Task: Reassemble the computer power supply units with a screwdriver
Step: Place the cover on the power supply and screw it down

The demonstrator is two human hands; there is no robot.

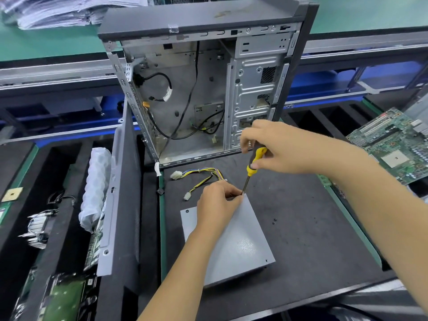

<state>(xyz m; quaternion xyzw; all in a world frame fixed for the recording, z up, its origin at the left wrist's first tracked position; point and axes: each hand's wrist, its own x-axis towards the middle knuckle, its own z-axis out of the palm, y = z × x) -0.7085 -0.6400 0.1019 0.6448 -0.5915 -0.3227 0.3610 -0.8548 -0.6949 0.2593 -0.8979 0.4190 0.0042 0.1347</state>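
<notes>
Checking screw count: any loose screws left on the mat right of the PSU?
Yes, two small dark screws lie on the black mat, apart from the grey power supply unit.

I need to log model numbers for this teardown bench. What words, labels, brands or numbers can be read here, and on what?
No text is legible.
Power supply unit: plain grey cover, no label showing.
Motherboard: markings too small to read.
Computer case: a white cable tag, blurred.
Paper stack: print unreadable.
Screwdriver: no marking showing.
</notes>
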